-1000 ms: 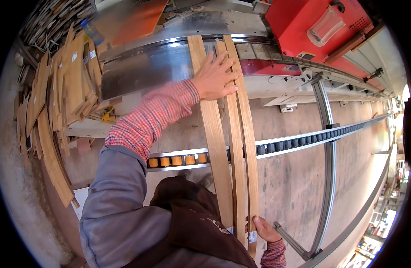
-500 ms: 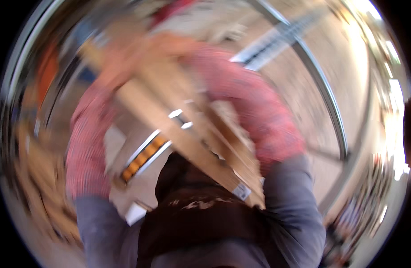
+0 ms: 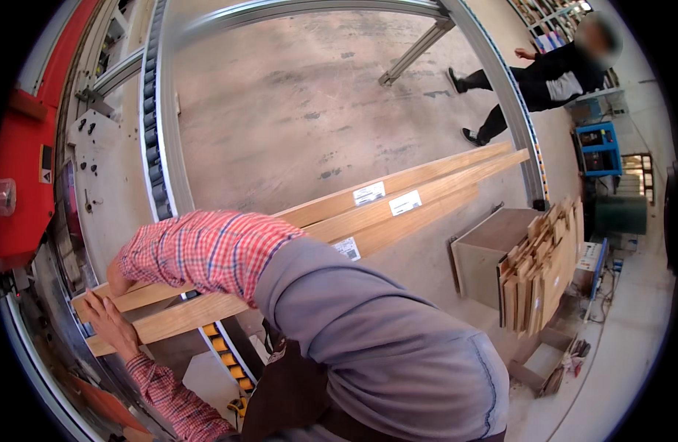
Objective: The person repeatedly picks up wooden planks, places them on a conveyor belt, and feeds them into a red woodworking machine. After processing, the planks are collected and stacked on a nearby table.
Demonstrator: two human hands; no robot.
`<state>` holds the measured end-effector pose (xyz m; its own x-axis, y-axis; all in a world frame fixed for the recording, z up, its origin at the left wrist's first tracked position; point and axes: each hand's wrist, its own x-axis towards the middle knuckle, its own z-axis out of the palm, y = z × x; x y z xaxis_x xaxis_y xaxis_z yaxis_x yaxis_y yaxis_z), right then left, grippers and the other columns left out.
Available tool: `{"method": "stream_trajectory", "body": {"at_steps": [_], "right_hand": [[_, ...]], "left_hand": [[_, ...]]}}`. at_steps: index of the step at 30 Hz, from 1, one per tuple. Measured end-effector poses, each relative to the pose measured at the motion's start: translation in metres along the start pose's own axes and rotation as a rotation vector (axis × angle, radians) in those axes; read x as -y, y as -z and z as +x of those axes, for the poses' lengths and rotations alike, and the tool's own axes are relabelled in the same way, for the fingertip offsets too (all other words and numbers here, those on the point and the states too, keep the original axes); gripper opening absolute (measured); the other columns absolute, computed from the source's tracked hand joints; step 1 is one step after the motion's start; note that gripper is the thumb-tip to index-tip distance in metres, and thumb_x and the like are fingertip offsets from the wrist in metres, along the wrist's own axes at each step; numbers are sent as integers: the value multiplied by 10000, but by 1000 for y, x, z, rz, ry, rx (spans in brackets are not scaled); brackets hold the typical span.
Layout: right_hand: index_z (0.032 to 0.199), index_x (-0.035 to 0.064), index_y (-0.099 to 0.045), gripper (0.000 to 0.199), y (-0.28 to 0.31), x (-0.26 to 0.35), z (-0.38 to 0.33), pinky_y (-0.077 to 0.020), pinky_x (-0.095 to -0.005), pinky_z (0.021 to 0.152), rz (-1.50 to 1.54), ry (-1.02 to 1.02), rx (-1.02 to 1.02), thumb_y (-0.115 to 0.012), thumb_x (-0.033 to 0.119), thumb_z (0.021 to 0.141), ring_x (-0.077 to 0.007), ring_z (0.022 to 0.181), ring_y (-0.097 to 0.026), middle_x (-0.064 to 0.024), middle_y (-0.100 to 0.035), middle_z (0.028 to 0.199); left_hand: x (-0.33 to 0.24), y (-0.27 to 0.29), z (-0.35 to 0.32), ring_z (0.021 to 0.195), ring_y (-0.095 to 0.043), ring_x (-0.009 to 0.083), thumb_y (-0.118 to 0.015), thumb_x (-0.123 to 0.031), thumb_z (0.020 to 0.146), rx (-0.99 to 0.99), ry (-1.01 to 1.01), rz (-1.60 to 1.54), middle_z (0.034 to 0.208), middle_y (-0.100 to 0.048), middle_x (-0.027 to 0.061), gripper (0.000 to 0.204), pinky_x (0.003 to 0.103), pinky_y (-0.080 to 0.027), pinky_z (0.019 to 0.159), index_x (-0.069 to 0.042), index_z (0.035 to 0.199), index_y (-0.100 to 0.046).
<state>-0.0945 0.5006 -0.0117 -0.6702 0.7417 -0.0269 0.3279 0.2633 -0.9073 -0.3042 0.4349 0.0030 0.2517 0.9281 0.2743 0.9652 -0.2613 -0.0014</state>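
Observation:
Long wooden boards (image 3: 442, 190) with white labels (image 3: 405, 202) stretch from the machine side at left toward a metal frame at right. Near their left ends my left hand (image 3: 112, 324) lies with fingers stretched out across the wood. My right hand (image 3: 118, 280) is at the far edge of the same ends, beyond the checked sleeve; its fingers are mostly hidden. My right arm covers the middle of the boards. A small gap separates two boards beside the hands.
A red machine (image 3: 22, 177) stands at left, beside a roller rail (image 3: 155, 147). Orange rollers (image 3: 225, 353) sit below the boards. Cardboard pieces (image 3: 542, 265) lean by a box (image 3: 490, 247) at right. Another person (image 3: 538, 85) walks beyond the metal frame (image 3: 512, 96).
The boards have swung from slanting close to my body to lying across the view. Both my arms have shifted to the left, to the boards' left ends. The earlier frame is blurred.

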Motion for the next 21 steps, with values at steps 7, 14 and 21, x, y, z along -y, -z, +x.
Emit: {"method": "stream_trajectory", "body": {"at_steps": [7, 14, 21], "right_hand": [[1194, 64, -683, 674, -19, -7, -6, -529, -372, 869, 211, 31, 268, -763, 577, 764, -214, 965, -663, -108, -712, 1073], [1312, 2, -578, 501, -8, 24, -20, -514, -321, 896, 412, -172, 359, -724, 241, 896, -165, 1002, -648, -89, -683, 1140], [1314, -16, -578, 471, -1, -5, -10, -521, -338, 923, 587, 109, 328, -695, 226, 928, -185, 1045, -647, -103, -670, 1186]], "left_hand": [[-8, 0, -23, 1368, -399, 414, -470, -237, 963, -188, -209, 128, 1428, -490, 215, 403, 521, -277, 1156, 5, 1267, -576], [-35, 31, -19, 1364, -357, 416, -533, -375, 945, -114, 290, -109, 1495, -356, 235, 593, 608, -253, 1119, -111, 1470, -451], [-50, 24, 13, 1406, -301, 450, -541, -324, 942, -243, 286, -248, 1505, -345, 259, 625, 536, -226, 1172, -58, 1486, -385]]}}
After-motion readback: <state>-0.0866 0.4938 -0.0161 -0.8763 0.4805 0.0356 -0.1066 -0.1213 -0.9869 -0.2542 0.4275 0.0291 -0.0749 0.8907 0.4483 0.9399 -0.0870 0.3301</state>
